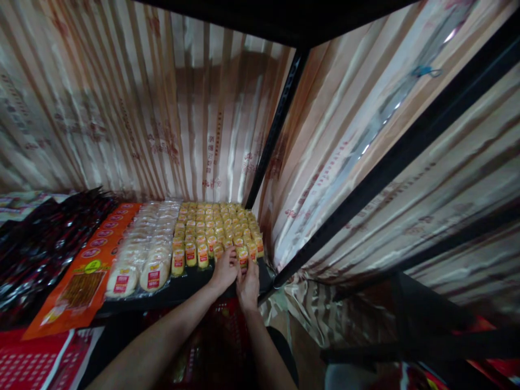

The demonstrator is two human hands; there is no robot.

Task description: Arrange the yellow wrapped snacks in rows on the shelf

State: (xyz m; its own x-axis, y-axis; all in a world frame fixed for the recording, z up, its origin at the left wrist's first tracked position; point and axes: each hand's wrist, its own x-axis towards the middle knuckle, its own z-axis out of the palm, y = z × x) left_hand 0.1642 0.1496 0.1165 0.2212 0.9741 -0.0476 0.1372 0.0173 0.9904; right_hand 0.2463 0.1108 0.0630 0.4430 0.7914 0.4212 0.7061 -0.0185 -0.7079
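Rows of small yellow snack packets (203,254) with red labels stand at the right end of a dark shelf (195,279). At the front of those rows, my left hand (225,269) has its fingers curled against one packet (242,254). My right hand (248,284) grips the same packet from below and the right, its fingers bent around the lower edge. Both hands are close together, and part of the packet is hidden behind the fingers.
Left of the yellow rows lie round white packaged cakes (154,273), an orange snack bag (91,265) and dark shiny packets (44,244). Red baskets (32,357) sit below the shelf. Black metal posts (280,124) and draped printed sheeting (195,135) enclose the corner.
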